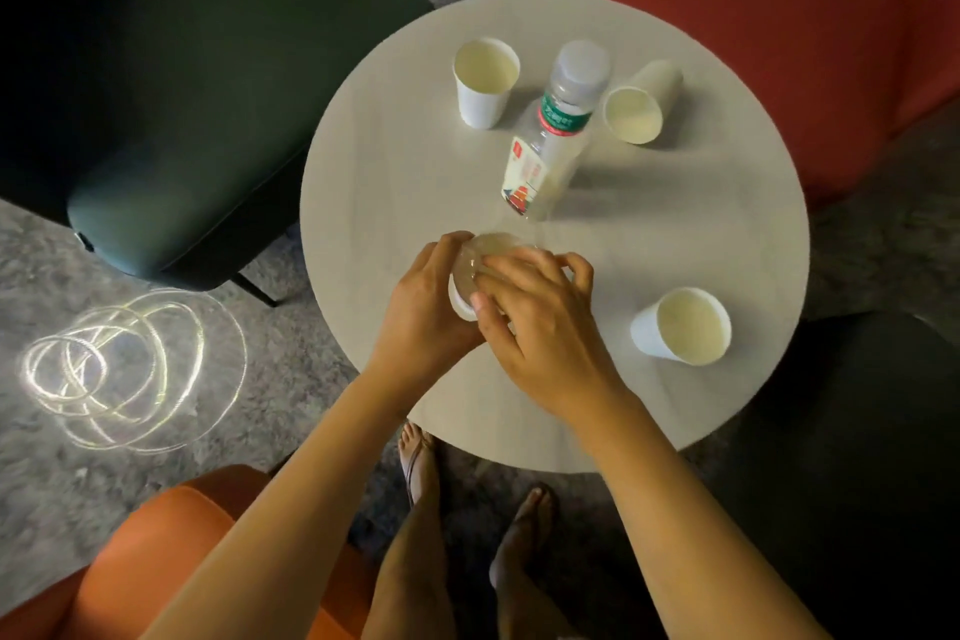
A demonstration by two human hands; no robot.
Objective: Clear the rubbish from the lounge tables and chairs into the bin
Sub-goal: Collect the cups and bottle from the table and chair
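Four chairs: green chair [208, 120], red chair [779, 42], dark chair [857, 457] and orange chair [171, 535] ring the table, each cut off by the frame.
Table [395, 172]: round and pale, carrying the bottle and three cups.
Left hand [426, 312]: fingers [452, 244] curled round the held cup [462, 296] from the left.
Right hand [545, 327]: fingers [519, 265] bent over the same cup from the top and right, thumb against its side.
Bottle [558, 130]: clear plastic, capped, standing mid-table between two cups; contents hard to tell.
Far cup [485, 83]: upright, left of the bottle, bare cream lining showing.
Tipped cup [636, 112]: on its side, right of the bottle, mouth towards the camera.
Near cup [683, 325]: at the table's right, apart from the hands, cream inside.
Held cup: over the table's near edge, blurred and mostly hidden; cannot tell whether it touches the table.
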